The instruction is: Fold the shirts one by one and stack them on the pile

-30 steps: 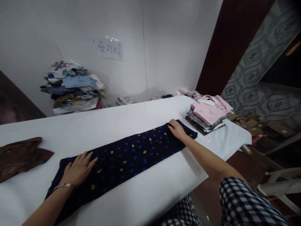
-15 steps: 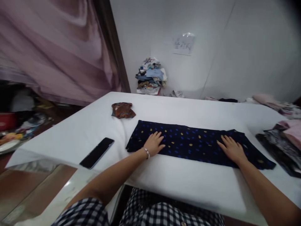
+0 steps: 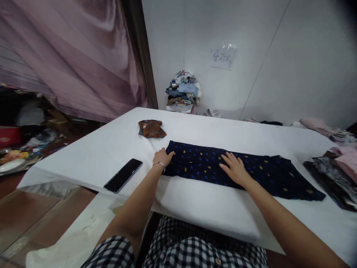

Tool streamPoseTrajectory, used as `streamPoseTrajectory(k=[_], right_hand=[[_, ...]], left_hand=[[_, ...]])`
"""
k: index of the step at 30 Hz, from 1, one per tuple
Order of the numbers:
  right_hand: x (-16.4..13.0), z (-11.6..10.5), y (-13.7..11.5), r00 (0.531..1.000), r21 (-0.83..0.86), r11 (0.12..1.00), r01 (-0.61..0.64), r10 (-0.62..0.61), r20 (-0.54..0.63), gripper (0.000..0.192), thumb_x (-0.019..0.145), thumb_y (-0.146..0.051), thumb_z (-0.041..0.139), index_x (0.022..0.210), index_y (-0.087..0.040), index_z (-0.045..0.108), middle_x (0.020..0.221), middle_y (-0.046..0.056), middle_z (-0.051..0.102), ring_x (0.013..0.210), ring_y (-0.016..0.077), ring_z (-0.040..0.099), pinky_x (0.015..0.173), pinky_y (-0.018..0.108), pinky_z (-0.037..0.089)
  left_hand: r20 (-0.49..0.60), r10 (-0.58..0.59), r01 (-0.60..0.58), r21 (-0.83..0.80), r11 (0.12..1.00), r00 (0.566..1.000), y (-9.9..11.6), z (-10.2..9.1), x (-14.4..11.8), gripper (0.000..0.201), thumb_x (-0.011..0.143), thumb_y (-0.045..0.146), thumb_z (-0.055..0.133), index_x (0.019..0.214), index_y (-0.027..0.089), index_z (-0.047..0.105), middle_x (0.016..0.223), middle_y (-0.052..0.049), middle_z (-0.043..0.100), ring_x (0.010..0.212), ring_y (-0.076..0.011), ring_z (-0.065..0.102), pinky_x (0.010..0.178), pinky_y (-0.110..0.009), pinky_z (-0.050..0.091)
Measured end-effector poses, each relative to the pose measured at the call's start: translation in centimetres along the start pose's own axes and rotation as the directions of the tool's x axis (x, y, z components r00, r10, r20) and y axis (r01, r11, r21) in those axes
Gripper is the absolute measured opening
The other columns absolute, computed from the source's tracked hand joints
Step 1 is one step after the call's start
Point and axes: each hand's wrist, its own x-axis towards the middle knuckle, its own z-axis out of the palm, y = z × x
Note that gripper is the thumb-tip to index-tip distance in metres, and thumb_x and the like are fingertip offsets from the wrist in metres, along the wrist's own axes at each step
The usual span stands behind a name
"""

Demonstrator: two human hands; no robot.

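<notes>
A dark navy garment [image 3: 203,163] with blue and yellow spots lies as a long, flat folded strip across the white table. My left hand [image 3: 163,158], with a bracelet at the wrist, is at the strip's left end, its fingers curled over the edge and closed on the cloth. My right hand [image 3: 235,169] rests flat near the middle of the strip, fingers spread and palm down. The garment's right end slants out to a point towards the near side.
Left of the garment lies a black phone [image 3: 123,175], and behind it a crumpled brown cloth [image 3: 152,128]. Dark and pink clothes [image 3: 334,175] are piled at the right. A stack of folded clothes [image 3: 184,91] stands beyond the table's far edge [image 3: 237,120].
My left hand has slid left from on top of the garment to its left end and closed there. My right hand has moved left, from near the right end to the middle.
</notes>
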Motion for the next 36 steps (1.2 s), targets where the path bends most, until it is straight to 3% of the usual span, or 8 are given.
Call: streamPoseTrajectory(k=[4, 9, 20, 24, 28, 30, 32, 36], right_hand=[[0.5, 2.4, -3.7, 0.99, -0.008, 0.999, 0.036, -0.034, 0.133, 0.065, 0.089, -0.063, 0.029, 0.143, -0.027, 0.038, 0.153, 0.008, 0.026, 0.142, 0.0286, 0.016, 0.112, 0.055, 0.011], [0.1, 3.3, -3.8, 0.991, -0.031, 0.999, 0.039, -0.035, 0.129, 0.068, 0.09, -0.063, 0.025, 0.145, -0.024, 0.034, 0.155, 0.009, 0.021, 0.143, 0.0268, 0.01, 0.113, 0.052, 0.008], [0.2, 3.3, -3.7, 0.994, 0.027, 0.999, 0.035, -0.038, 0.105, 0.067, 0.09, -0.064, 0.028, 0.145, -0.025, 0.035, 0.154, 0.008, 0.022, 0.143, 0.0262, 0.011, 0.113, 0.051, 0.007], [0.2, 3.5, -3.6, 0.996, 0.067, 0.997, 0.036, -0.041, 0.08, 0.065, 0.09, -0.061, 0.034, 0.143, -0.023, 0.038, 0.153, 0.01, 0.025, 0.143, 0.0266, 0.013, 0.113, 0.051, 0.007], [0.1, 3.7, -3.1, 0.999, 0.235, 0.971, 0.043, -0.041, -0.013, 0.061, 0.087, -0.053, 0.047, 0.14, -0.022, 0.043, 0.149, 0.009, 0.034, 0.142, 0.0255, 0.019, 0.114, 0.049, 0.008], [0.2, 3.9, -2.6, 0.994, 0.44, 0.897, 0.045, 0.002, -0.106, 0.061, 0.084, -0.049, 0.053, 0.138, -0.022, 0.045, 0.146, 0.008, 0.041, 0.14, 0.0244, 0.026, 0.115, 0.047, 0.013], [0.3, 4.0, -1.9, 0.972, 0.709, 0.704, 0.039, 0.136, -0.189, 0.063, 0.081, -0.049, 0.055, 0.137, -0.021, 0.046, 0.14, 0.009, 0.048, 0.135, 0.0238, 0.035, 0.113, 0.045, 0.022], [0.5, 3.4, -0.5, 0.873, 0.995, 0.053, 0.085, 0.477, -0.1, 0.066, 0.082, -0.051, 0.053, 0.139, -0.02, 0.04, 0.133, 0.011, 0.055, 0.123, 0.0218, 0.051, 0.103, 0.041, 0.041]], left_hand=[[0.058, -0.037, 0.045, -0.147, 0.988, 0.998, 1.2, 0.4, 1.3, 0.057, 0.073, 0.05, 0.062, 0.114, 0.011, 0.055, 0.123, -0.023, 0.058, 0.112, -0.0339, 0.057, 0.086, -0.039, 0.046], [0.151, -0.07, 0.124, -0.388, 0.913, 0.986, 1.2, 0.3, 2.3, 0.05, 0.067, 0.044, 0.071, 0.102, 0.009, 0.063, 0.11, -0.021, 0.067, 0.102, -0.0328, 0.063, 0.079, -0.036, 0.049], [0.132, 0.131, -0.064, -0.426, 0.903, 0.983, 1.5, -1.9, 0.5, 0.03, 0.073, 0.026, 0.066, 0.101, 0.015, 0.065, 0.097, -0.009, 0.072, 0.089, -0.0234, 0.067, 0.078, -0.03, 0.051], [0.096, 0.15, -0.114, -0.306, 0.945, 0.984, 3.7, -4.1, 0.9, 0.026, 0.068, 0.019, 0.068, 0.094, 0.015, 0.066, 0.097, -0.01, 0.072, 0.096, -0.0268, 0.065, 0.084, -0.032, 0.048], [0.09, 0.206, -0.181, -0.229, 0.957, 0.974, 8.7, -5.6, 1.0, 0.037, 0.061, 0.015, 0.073, 0.097, 0.014, 0.066, 0.104, -0.012, 0.07, 0.105, -0.0301, 0.061, 0.088, -0.032, 0.046], [0.111, 0.253, -0.222, -0.232, 0.947, 0.961, 12.1, -5.4, 0.3, 0.047, 0.06, 0.019, 0.075, 0.106, 0.014, 0.064, 0.109, -0.013, 0.068, 0.106, -0.0296, 0.061, 0.086, -0.031, 0.047], [0.158, 0.323, -0.275, -0.269, 0.923, 0.933, 15.6, -4.6, -0.8, 0.055, 0.063, 0.028, 0.076, 0.115, 0.018, 0.061, 0.111, -0.01, 0.068, 0.1, -0.0258, 0.063, 0.081, -0.028, 0.049], [0.254, 0.483, -0.344, -0.443, 0.828, 0.838, 20.1, -2.3, -2.9, 0.06, 0.077, 0.046, 0.064, 0.13, 0.023, 0.05, 0.121, -0.008, 0.064, 0.084, -0.0183, 0.067, 0.072, -0.026, 0.051]])
